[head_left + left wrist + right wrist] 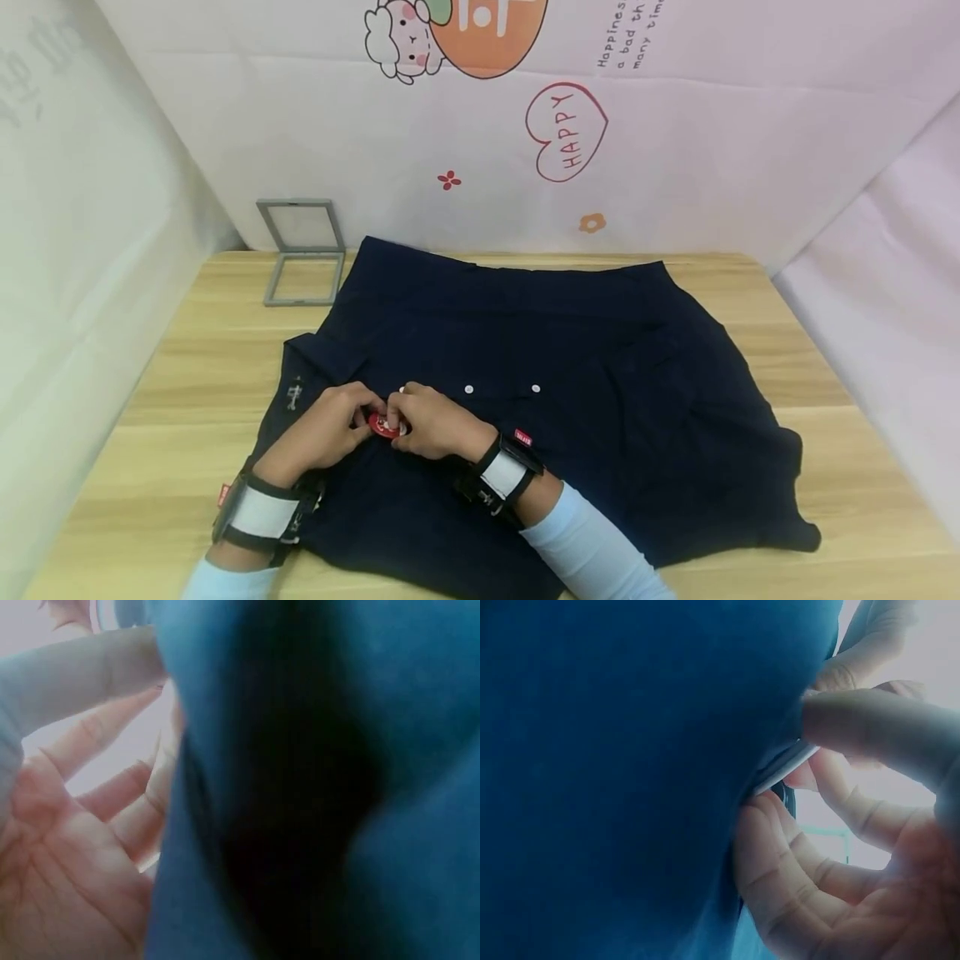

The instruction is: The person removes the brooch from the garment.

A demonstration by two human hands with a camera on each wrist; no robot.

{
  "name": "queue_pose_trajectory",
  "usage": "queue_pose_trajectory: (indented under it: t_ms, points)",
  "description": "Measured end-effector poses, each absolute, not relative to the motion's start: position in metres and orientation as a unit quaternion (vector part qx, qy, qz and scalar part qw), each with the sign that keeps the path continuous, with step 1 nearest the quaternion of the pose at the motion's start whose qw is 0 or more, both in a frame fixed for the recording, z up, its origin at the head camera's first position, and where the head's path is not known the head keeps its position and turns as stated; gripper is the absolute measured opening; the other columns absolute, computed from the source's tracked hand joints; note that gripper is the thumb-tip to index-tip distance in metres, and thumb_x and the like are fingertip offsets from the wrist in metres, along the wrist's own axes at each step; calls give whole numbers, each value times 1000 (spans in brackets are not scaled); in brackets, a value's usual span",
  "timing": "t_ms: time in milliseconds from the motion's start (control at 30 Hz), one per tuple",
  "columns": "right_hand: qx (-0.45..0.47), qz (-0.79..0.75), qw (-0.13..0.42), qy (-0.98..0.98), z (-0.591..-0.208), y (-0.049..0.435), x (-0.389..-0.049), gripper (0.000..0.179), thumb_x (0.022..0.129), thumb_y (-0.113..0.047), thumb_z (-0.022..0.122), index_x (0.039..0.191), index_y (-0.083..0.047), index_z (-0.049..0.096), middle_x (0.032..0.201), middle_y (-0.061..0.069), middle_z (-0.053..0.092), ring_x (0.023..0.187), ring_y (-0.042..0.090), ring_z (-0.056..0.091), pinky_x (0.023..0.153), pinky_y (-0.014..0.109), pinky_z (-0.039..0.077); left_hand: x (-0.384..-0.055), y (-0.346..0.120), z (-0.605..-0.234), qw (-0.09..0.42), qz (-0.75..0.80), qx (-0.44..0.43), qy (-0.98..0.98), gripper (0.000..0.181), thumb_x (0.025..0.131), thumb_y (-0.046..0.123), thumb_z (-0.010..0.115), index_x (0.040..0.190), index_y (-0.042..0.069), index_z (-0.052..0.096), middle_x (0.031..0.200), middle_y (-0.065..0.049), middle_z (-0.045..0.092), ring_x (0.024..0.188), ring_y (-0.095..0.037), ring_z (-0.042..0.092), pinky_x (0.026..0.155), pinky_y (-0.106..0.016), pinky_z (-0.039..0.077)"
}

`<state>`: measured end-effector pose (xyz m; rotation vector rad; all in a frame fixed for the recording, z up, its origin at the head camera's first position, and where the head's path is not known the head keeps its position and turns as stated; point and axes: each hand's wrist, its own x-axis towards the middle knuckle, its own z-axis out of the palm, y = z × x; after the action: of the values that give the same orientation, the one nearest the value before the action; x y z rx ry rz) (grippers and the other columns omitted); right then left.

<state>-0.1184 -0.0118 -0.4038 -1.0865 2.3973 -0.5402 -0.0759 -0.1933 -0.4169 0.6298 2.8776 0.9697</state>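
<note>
Badge (382, 426) is lying between the two hands, just left of centre and below the middle of the head view, against the dark shirt (525, 333). The left hand (330, 429) is reaching it from the left, the right hand (438, 422) from the right; both are touching it, so neither is standing nearer. Left fingertips are pinching its left edge, with little gap between thumb and forefinger; right fingertips are closing narrowly on its right side, partly covering the face. Being round, it is showing no true long axis, though the slant of view is making it look widest from left to right. Its face is showing glossy red with a paler pattern, too small to read. In the right wrist view a thin, pale curved edge (787, 766), probably the badge's rim, is sitting by the fingertips against the cloth. In the left wrist view blurred cloth is filling the right side, so the fingertips' hold cannot be told there.
</note>
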Motion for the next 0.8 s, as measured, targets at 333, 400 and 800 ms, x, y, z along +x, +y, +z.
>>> queue_pose_trajectory:
  t_ms: [333, 400, 800]
  points:
    - [-377, -216, 177, 883, -401, -15, -107, 26, 85, -35, 67, 97, -13, 60, 92, 2, 57, 67, 8, 50, 52, 18, 44, -77, -194, -416, 28, 316, 203, 926, 21, 77, -9, 65, 94, 3, 68, 90, -8, 64, 64, -6, 53, 55, -27, 52]
    - [-365, -211, 145, 895, -402, -17, -103, 27, 85, -36, 66, 95, -11, 62, 86, 2, 59, 62, 7, 50, 48, 18, 44, -76, -194, -416, 25, 319, 205, 925, 21, 78, -9, 65, 95, 3, 68, 91, -9, 65, 64, -6, 53, 55, -28, 53]
    - [-360, -148, 9, 921, -405, -27, -93, 15, 84, -23, 64, 78, -9, 61, 70, 3, 58, 51, 9, 49, 40, 22, 44, -77, -193, -413, -9, 311, 208, 927, 19, 78, -8, 65, 93, 1, 70, 90, -10, 68, 65, -7, 55, 55, -28, 53]
